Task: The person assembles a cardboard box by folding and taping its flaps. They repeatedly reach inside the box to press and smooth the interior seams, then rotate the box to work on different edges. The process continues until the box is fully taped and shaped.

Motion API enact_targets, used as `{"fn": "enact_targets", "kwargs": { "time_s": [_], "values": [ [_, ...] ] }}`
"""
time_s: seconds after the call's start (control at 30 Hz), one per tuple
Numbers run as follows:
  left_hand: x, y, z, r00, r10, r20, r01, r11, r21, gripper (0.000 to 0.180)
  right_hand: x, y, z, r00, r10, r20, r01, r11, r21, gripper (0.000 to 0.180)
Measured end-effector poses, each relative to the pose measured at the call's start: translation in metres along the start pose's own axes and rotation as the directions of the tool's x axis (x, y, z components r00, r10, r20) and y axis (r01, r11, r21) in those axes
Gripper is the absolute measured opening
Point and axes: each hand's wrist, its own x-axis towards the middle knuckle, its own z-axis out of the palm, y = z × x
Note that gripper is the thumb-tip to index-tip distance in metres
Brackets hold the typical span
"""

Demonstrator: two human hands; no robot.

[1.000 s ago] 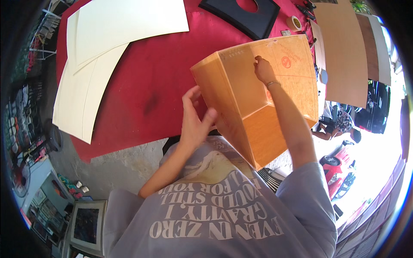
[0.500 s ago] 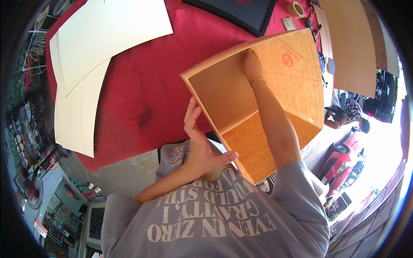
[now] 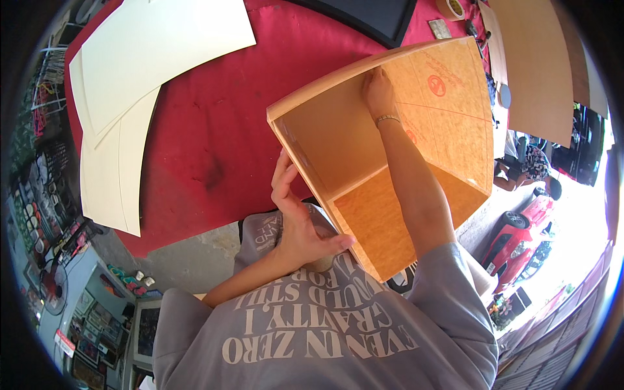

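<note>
A large open cardboard box (image 3: 338, 136), tan outside and orange-brown inside, lies on its side on the red table (image 3: 214, 130) with its opening toward me. My left hand (image 3: 298, 218) lies flat against the box's left outer wall near the front corner, fingers spread upward. My right hand (image 3: 378, 91) reaches deep inside the box, its fingers pressed into the far top corner where two panels meet. A thin bracelet sits on that wrist. My grey printed shirt fills the lower part of the view.
Several cream paper sheets (image 3: 140, 78) lie on the table's left side. A black frame (image 3: 364, 16) and a tape roll (image 3: 453, 8) sit at the far edge. Brown boards (image 3: 533, 71) rest at the right. Red cars (image 3: 520, 227) stand below on the right.
The box appears larger and closer. My right hand stays at the inner far corner, while my left hand has slid down along the left wall toward the front corner.
</note>
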Motion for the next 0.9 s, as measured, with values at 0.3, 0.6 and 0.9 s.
{"fn": "enact_targets", "kwargs": {
  "time_s": [0.3,0.6,0.9],
  "values": [
    [-0.0025,-0.0038,0.0032,0.999,-0.02,-0.042,0.019,1.0,-0.017,0.129,-0.002,0.0026,0.0065,1.0,-0.005,-0.025,0.005,1.0,0.0,0.034],
    [-0.0035,-0.0019,0.0032,0.999,-0.024,-0.044,0.025,1.0,0.011,0.129,-0.0051,0.0039,0.0095,0.988,-0.089,-0.127,0.096,0.994,0.05,0.026],
    [-0.0012,-0.0034,0.0017,0.999,0.009,-0.046,-0.008,1.0,0.012,0.129,-0.0016,-0.002,0.001,0.979,-0.032,-0.203,0.056,0.992,0.113,0.023]
  ]
}}
